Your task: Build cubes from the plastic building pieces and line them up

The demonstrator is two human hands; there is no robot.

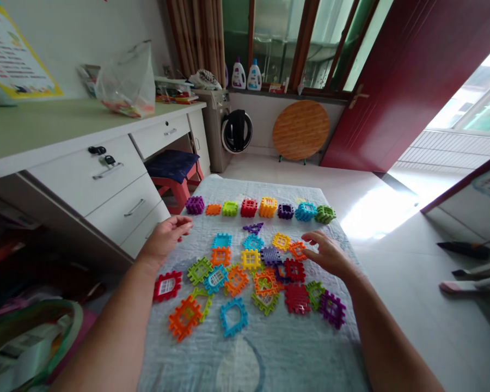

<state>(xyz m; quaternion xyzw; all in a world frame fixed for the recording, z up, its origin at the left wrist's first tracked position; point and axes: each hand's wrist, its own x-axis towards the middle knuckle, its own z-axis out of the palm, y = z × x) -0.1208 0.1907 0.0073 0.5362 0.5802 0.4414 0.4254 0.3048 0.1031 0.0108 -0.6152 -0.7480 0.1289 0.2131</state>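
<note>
Plastic lattice pieces lie scattered over a cloth-covered table (pixel 188 359). Along its far side runs a row of coloured stacks, from a purple stack (pixel 195 205) at the left to a green stack (pixel 325 214) at the right. My left hand (pixel 168 235) hovers over the left edge, near the purple stack, its fingers loosely curled together; whether anything is between them is too small to tell. My right hand (pixel 325 252) is at the right, thumb and fingers apart, beside an orange piece (pixel 298 250). A purple triangular piece (pixel 253 228) lies between the row and the scattered pieces.
A white desk (pixel 102 130) with a plastic bag (pixel 126 81) stands at the left, a stool (pixel 173 166) beside it. Behind are a washing machine (pixel 218 125) and a round wooden board (pixel 301 129). A basket (pixel 65 321) sits at lower left.
</note>
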